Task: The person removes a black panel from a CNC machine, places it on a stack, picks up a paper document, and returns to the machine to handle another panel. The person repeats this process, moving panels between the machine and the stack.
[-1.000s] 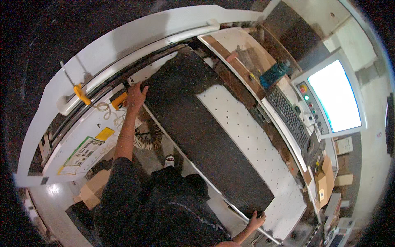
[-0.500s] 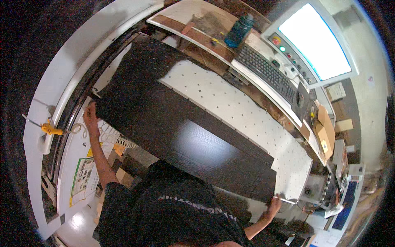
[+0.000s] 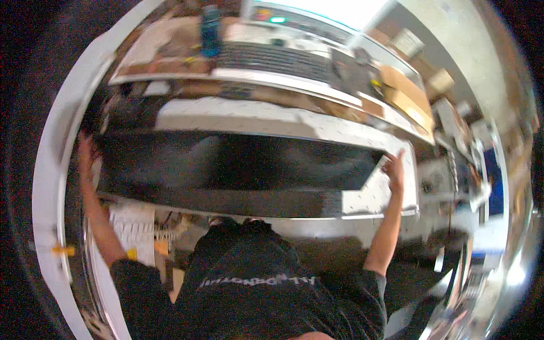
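Note:
A long, dark wood-grain board [image 3: 238, 161] lies across in front of me, its surface smeared by motion. My left hand [image 3: 88, 152] is at its left end, fingers blurred and partly lost against the dark edge. At the board's far right corner, my right hand [image 3: 393, 170] has its fingers curled on the edge. Nearer to me, a second dark strip [image 3: 260, 203] shows beneath the board's front edge; whether it is a separate board I cannot tell. Beneath them is a white table with small holes [image 3: 368, 198].
Behind the table a shelf carries a keyboard [image 3: 272, 59], a blue bottle [image 3: 210, 31] and an open cardboard box [image 3: 405, 93]. A bright screen [image 3: 334, 11] stands above. A coiled hose [image 3: 164, 232] hangs at the front left. A white rail [image 3: 54, 153] runs along the left.
My view has swung round, so the board now runs nearly level. The board has shifted away from me, baring the strip in front. My right hand has moved to its far right corner.

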Demonstrator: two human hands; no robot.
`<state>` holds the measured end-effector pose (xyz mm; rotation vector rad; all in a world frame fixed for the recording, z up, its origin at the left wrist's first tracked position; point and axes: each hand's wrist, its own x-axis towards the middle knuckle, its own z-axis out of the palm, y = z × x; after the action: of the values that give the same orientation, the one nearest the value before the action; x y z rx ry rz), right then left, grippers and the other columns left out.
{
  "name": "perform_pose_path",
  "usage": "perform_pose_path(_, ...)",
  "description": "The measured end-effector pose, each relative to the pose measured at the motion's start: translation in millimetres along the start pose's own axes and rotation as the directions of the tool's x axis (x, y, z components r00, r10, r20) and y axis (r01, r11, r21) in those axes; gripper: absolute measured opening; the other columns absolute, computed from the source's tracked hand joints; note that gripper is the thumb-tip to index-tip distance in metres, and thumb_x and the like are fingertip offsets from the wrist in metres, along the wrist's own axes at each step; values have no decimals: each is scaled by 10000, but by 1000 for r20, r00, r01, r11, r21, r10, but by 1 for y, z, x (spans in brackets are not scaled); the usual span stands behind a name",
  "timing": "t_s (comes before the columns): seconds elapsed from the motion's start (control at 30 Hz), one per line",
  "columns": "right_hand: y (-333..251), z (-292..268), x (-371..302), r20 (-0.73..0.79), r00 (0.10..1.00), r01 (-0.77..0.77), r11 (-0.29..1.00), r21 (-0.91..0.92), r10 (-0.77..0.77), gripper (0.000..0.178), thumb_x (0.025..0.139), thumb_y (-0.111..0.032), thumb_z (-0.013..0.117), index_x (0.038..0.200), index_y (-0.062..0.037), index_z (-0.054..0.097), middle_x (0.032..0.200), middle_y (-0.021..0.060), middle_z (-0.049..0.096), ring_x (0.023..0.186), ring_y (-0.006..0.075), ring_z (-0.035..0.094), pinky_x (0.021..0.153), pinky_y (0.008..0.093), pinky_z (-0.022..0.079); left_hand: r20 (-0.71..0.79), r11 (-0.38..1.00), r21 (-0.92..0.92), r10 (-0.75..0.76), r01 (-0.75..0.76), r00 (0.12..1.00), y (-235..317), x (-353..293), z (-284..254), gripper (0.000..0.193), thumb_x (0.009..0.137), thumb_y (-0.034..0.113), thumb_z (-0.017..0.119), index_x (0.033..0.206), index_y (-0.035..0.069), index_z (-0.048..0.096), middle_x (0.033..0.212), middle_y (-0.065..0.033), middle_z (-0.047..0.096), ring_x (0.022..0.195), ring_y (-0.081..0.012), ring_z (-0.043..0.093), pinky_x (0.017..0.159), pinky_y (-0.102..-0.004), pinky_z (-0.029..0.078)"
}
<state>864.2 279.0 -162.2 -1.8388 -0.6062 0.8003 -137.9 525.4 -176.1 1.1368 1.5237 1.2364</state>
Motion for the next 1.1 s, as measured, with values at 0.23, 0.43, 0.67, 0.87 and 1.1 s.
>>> perform_pose_path(0.23, -12, 17, 35, 215, 977, 15, 998, -56, -2, 1124, 883, -928, 131, 1108, 5, 717, 631, 42, 590, 580, 154, 567, 618, 287, 451, -156, 995, 86, -28, 42, 987, -58, 30, -83, 767, 1028, 618, 483, 1542, 51, 445, 879, -24, 575, 700, -145, 535, 665, -326, 479)
perform_pose_path(0.43, -22, 11, 37, 223, 975, -1, 997, -79, 18, 1092, 892, -918, 102, 985, -44, 750, 646, 48, 608, 633, 151, 577, 634, 284, 454, -22, 962, -15, -271, 271, 962, -27, 31, -84, 833, 983, 758, 431, 1481, 97, 526, 975, -10, 634, 873, -164, 583, 768, -355, 489)
perform_pose_path(0.67, 14, -2, 36, 332, 890, 389, 899, -199, -312, 452, 1065, -354, 451, 1366, -78, 641, 963, 22, 623, 846, 149, 546, 905, 316, 466, -172, 999, 8, -34, 36, 984, -30, -42, -78, 677, 1048, 609, 432, 1543, 147, 442, 1397, -95, 583, 1166, -238, 585, 966, -407, 507)
perform_pose_path(0.87, 83, -55, 26, 205, 933, 295, 955, 29, -295, 727, 1105, -568, 346, 1517, 17, 473, 770, -1, 498, 751, 108, 475, 792, 279, 438, -335, 979, 6, -189, 202, 923, 13, -100, -30, 733, 1051, 592, 401, 1557, 62, 410, 1346, -202, 610, 988, -255, 674, 886, -382, 578)
perform_pose_path(1.1, 26, -64, -13, 237, 971, -40, 996, 81, 20, 625, 1078, -534, 447, 1332, 14, 609, 881, 105, 705, 767, 207, 637, 735, 324, 521, -410, 974, 102, -145, 203, 901, 46, -123, 6, 773, 1010, 619, 499, 1352, -72, 545, 943, -192, 703, 746, -221, 711, 642, -313, 606)
